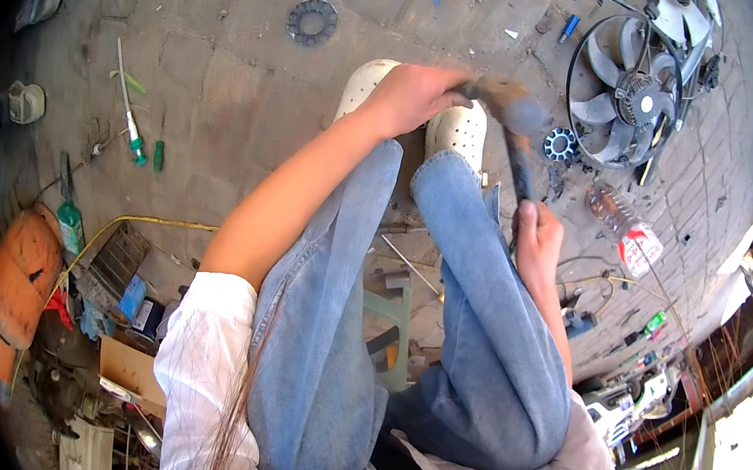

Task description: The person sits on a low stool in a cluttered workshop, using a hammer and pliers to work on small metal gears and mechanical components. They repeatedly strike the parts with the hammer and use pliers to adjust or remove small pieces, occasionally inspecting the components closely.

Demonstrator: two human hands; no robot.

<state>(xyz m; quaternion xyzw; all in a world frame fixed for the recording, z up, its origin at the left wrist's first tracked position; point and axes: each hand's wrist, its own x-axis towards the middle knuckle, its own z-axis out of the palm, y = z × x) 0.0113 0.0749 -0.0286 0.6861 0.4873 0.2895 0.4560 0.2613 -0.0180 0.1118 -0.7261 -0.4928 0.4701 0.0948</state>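
My right hand (537, 241) is closed round the dark handle of a hammer (519, 163). The hammer's head, brown and grey, is smeared by motion and sits just right of my left hand (414, 99). My left hand reaches out above the white clogs (457, 132) with its fingers pinched. A small dark piece shows at those fingertips beside the hammer head, but I cannot make out what it is. Whether the hammer head touches that piece cannot be told.
Right: a fan assembly (636, 100), a dark slotted ring (559, 145), a plastic bottle (613, 208). Ahead on the paving lies another toothed ring (312, 21). Left: green-handled screwdrivers (136, 149), an orange seat-like piece (22, 271), a cardboard box (131, 369). A low green stool (389, 321) is under me.
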